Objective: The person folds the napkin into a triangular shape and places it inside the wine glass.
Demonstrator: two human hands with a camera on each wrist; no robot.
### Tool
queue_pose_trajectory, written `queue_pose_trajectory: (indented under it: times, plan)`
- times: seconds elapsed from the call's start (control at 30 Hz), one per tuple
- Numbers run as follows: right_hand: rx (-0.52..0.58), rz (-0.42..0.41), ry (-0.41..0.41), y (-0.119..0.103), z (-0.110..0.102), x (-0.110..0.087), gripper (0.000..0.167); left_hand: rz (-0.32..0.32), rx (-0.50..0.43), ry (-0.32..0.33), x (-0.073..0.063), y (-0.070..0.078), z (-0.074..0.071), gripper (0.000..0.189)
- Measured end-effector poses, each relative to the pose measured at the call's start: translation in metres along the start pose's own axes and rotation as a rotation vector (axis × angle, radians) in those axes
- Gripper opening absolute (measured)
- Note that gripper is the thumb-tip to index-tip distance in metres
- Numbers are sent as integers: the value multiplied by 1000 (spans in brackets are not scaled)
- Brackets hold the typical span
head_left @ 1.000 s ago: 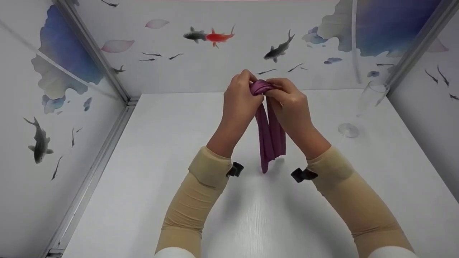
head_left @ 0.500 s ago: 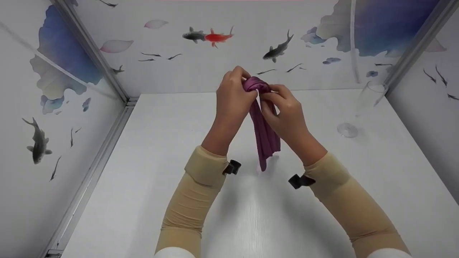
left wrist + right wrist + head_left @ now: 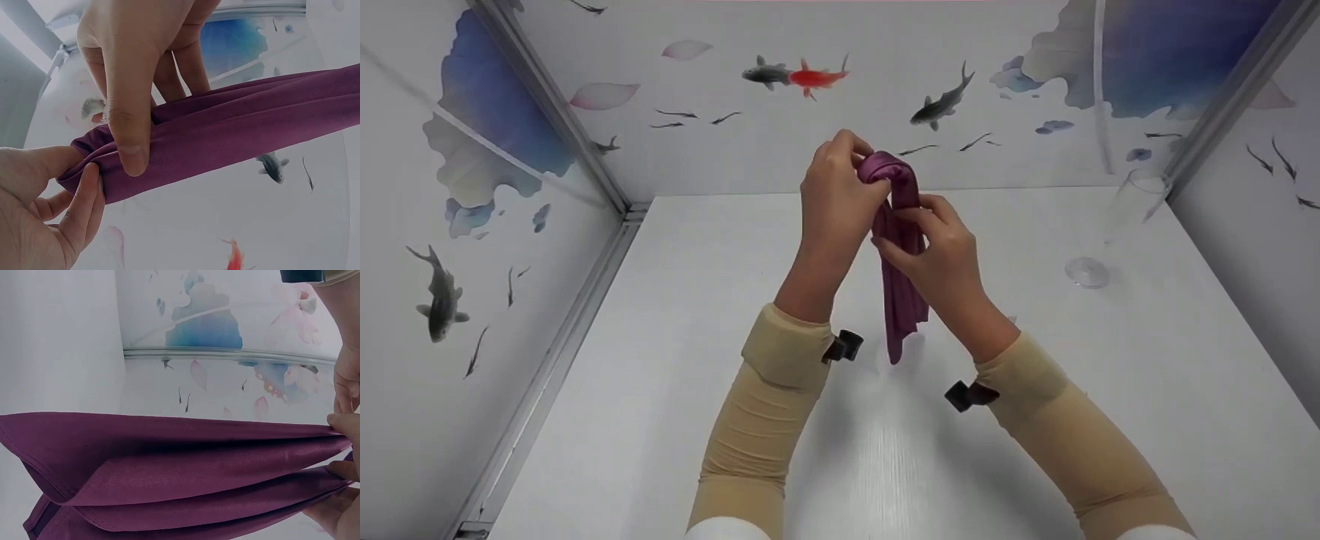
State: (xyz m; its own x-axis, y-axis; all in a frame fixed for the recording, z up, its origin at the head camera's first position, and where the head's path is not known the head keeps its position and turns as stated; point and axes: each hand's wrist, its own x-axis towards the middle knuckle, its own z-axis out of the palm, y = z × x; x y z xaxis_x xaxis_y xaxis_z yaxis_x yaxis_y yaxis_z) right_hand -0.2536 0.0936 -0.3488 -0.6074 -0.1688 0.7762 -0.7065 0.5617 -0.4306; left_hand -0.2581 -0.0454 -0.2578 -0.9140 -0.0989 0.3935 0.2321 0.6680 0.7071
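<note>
A purple cloth napkin (image 3: 901, 289), gathered into long pleats, hangs above the table with its top bent over into a loop. My left hand (image 3: 840, 199) pinches that looped top between thumb and fingers. Lower down, my right hand (image 3: 941, 247) holds the pleats, its thumb on one side and fingers on the other. The left wrist view has the right thumb (image 3: 129, 129) lying across the napkin (image 3: 225, 132), while the left hand (image 3: 42, 202) grips the folded end. Stitched hems at the free end of the napkin (image 3: 169, 478) show in the right wrist view.
A clear stemmed glass (image 3: 1087, 272) stands at the right rear of the white table (image 3: 697, 337). White panels printed with fish and petals enclose the back (image 3: 877, 37) and both sides. Metal frame strips run along the corners.
My right hand has slid down the napkin, away from the left hand, and slightly left. The left hand has moved a little up and left, and the loop at the top shows more.
</note>
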Motion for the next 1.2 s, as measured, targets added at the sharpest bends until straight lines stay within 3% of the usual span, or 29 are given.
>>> queue_pose_trajectory:
  times: [0.23,0.6,0.77,0.93,1.2]
  plan:
    - [-29,40,23,-5,6,-2,36,-20,26,4,3,2,-6,27]
    - [-39,52,61,-5,8,-6,20,-20,31,-14,3,3,-14,26]
    - [-24,64,72,-2,8,-8,15,-21,-34,-44,1,-4,-15,25]
    - [8,12,103,2,6,-9,12,-32,-120,-92,-3,-12,-18,28]
    - [82,-47,122,13,1,-11,8,-50,-223,-196,-12,-29,-16,50]
